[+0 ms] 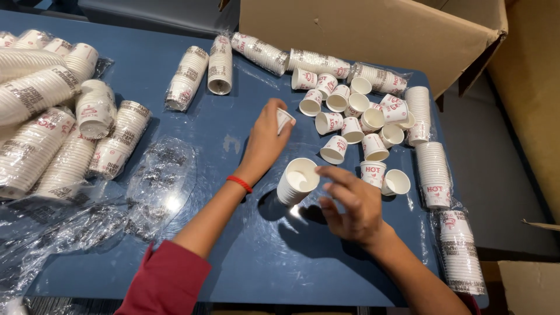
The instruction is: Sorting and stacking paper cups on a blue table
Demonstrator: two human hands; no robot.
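Two hands | left hand point(265, 140): one cup point(284, 119); right hand point(350, 204): one cup stack point(297, 182)

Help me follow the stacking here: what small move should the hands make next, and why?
Probably bring the left hand with its single cup down into the stack of cups that the right hand steadies; the stack's mouth faces up and open, and loose cups wait beyond.

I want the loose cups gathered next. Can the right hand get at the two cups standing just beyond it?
Probably yes. The right hand is beside the small stack, and the two cups stand close ahead on the blue table with nothing between.
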